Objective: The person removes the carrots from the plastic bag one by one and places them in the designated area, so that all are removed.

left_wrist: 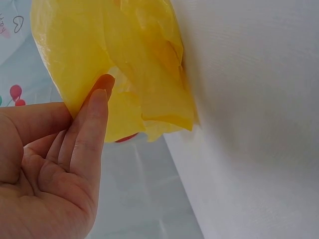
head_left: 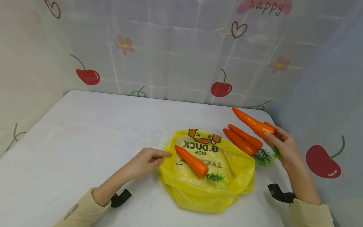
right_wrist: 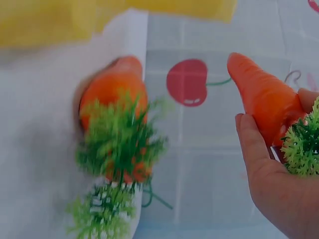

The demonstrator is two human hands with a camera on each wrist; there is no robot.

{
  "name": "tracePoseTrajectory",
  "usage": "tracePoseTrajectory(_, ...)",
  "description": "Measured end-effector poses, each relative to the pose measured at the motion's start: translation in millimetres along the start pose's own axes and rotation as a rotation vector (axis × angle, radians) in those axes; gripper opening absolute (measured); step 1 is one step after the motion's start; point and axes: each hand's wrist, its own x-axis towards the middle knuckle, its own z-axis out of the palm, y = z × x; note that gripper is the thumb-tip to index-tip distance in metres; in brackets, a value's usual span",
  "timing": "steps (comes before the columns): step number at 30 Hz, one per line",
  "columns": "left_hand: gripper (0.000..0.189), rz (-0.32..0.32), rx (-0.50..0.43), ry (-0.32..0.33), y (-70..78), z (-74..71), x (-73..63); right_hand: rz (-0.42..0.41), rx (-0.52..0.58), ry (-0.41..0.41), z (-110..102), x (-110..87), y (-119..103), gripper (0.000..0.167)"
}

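Note:
A yellow plastic bag (head_left: 204, 198) with a duck print lies spread with its mouth up. One carrot (head_left: 193, 161) with green leaves rests inside it. My left hand (head_left: 147, 162) pinches the bag's left rim; in the left wrist view the fingers of that hand (left_wrist: 60, 149) have the thin film between them. Over at the right, my right hand (head_left: 283, 146) grips a carrot (head_left: 252, 123) by its thick end, raised, tip pointing to the back left. In the right wrist view this carrot (right_wrist: 264, 102) shows with its leaves beside the palm.
Two more carrots (head_left: 241, 142) lie side by side just right of the bag, leaves toward the right hand. The white table (head_left: 93, 135) extends left of the bag. A printed curtain (head_left: 170, 63) stands behind its far edge, and another side panel (head_left: 326, 126) borders the right.

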Motion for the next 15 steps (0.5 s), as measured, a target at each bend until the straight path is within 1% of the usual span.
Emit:
tracePoseTrajectory(3,0.032,0.004,-0.004,0.000,-0.3,0.0,0.2,0.028,0.051,-0.013,-12,4.9,0,0.033)
tracePoseTrajectory(6,0.032,0.007,-0.003,0.001,-0.2,0.2,0.0,0.069,0.081,-0.006,-23,8.4,1,0.032)
tracePoseTrajectory(10,0.032,0.005,0.005,0.004,0.0,0.0,-0.5,0.119,0.100,0.013,-34,13.8,6,0.030)
tracePoseTrajectory(15,0.032,0.004,0.005,0.007,-0.3,0.4,-1.1,0.147,0.118,0.033,-44,23.7,18,0.025)
